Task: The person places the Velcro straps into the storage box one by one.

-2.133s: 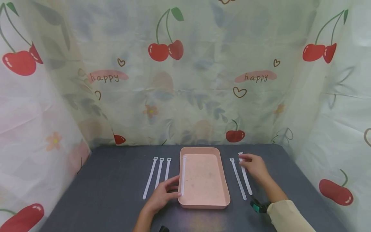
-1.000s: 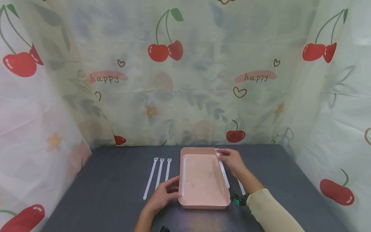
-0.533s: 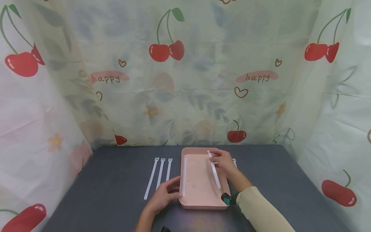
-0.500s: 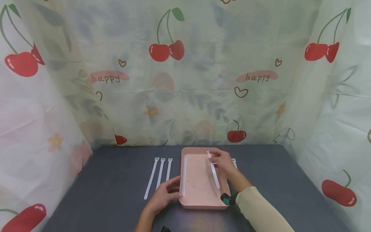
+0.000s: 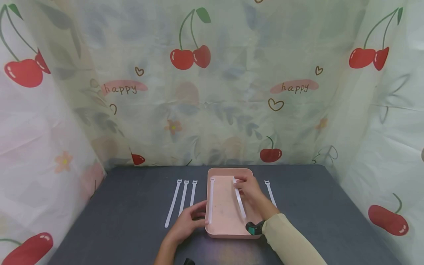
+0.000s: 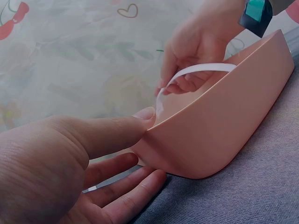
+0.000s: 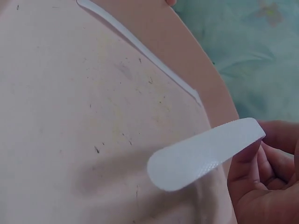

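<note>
My right hand (image 5: 249, 189) pinches a white hook-and-loop cable tie (image 5: 239, 201) near its slotted head, over the pink tray (image 5: 232, 236). In the right wrist view the held tie's rounded tail (image 7: 187, 165) hovers above the tray floor, casting a shadow. A second white tie (image 5: 212, 200) lies lengthwise inside the tray, along its left wall. My left hand (image 5: 186, 222) grips the tray's left side; in the left wrist view its thumb (image 6: 126, 130) is on the rim, with fingers at the outer wall.
Left of the tray, several-centimetre gaps aside, three white ties (image 5: 173, 203) lie side by side on the dark table (image 5: 132, 213), partly behind my left hand. One more tie (image 5: 270, 194) lies to the right, partly behind my right forearm. A patterned curtain (image 5: 225, 110) encloses the table.
My right hand has picked up a tie from the table at the right and carried it leftward over the tray, lowering it slightly. My left hand has stayed at the tray's left side.
</note>
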{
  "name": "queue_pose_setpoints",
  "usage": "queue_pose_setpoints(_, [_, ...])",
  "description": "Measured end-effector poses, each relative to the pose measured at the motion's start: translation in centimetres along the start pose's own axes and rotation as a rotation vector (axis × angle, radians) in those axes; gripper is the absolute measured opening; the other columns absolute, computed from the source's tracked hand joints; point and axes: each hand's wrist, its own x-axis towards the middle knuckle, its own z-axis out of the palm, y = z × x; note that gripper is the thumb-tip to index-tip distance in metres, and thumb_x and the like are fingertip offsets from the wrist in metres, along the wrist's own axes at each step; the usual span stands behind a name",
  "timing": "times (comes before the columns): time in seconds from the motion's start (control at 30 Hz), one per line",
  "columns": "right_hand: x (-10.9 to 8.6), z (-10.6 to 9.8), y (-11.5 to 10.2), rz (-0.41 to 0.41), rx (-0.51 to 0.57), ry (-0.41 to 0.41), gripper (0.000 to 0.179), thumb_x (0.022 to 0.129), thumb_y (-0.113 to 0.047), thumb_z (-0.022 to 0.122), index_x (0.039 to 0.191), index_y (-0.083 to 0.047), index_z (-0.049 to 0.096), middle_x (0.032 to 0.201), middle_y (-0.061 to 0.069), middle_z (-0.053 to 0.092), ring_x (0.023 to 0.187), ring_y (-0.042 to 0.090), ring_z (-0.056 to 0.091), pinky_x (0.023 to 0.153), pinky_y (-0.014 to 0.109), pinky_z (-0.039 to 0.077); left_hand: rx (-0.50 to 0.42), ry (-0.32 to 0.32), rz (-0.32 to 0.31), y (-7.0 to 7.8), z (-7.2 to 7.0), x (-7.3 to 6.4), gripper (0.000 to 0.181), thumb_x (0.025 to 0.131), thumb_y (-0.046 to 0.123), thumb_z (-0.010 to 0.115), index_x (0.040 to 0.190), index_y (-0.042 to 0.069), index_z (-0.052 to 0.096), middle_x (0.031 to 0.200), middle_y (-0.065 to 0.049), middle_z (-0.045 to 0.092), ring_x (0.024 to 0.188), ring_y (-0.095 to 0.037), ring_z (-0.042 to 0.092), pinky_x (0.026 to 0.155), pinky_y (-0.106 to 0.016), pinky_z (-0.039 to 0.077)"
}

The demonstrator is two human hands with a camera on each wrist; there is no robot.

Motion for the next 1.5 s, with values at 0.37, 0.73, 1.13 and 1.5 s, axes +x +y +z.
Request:
queue_pose_setpoints(0.37, [0.9,1.5,1.5,0.029,-0.025,0.004,0.034,0.08,0.01,0.065,0.113,0.008,0.066,0.081,0.008,0.06,0.065,0.014,0.056,0.055,0.025,0.047,0.005,-0.001,0.004,0.0,0.0,0.3,0.066,0.083,0.005,0.075,0.142,0.002,0.047,0.131,-0.021,0.056,0.112,-0.032,0.059,0.088,-0.031,0.05])
queue_pose_setpoints(0.73, [0.5,1.4,1.6,0.08,-0.274,-0.064,0.03,0.082,0.001,0.069,0.113,0.002,0.068,0.084,0.009,0.061,0.054,0.016,0.053,0.047,0.026,0.045,0.0,-0.005,-0.002,0.0,0.0,0.2,0.066,0.083,0.004,0.075,0.143,0.002,0.047,0.133,-0.022,0.054,0.112,-0.033,0.059,0.088,-0.033,0.051])
queue_pose_setpoints(1.13, [0.1,0.6,1.0,-0.015,-0.588,-0.204,0.042,0.079,0.0,0.074,0.12,-0.004,0.067,0.085,0.012,0.064,0.047,0.015,0.053,0.045,0.025,0.042,-0.011,-0.005,0.005,-0.2,0.0,0.1,0.067,0.082,0.002,0.074,0.143,0.001,0.046,0.132,-0.023,0.054,0.112,-0.034,0.059,0.087,-0.029,0.051])
queue_pose_setpoints(1.5, [-0.3,0.7,0.0,-0.035,-0.727,-0.212,0.047,0.076,0.0,0.077,0.12,-0.011,0.069,0.115,0.013,0.063,0.087,0.025,0.059,0.058,0.027,0.045,-0.013,-0.007,0.012,-0.2,0.0,0.1,0.066,0.083,0.003,0.074,0.143,0.0,0.046,0.132,-0.023,0.054,0.112,-0.034,0.059,0.087,-0.029,0.051])
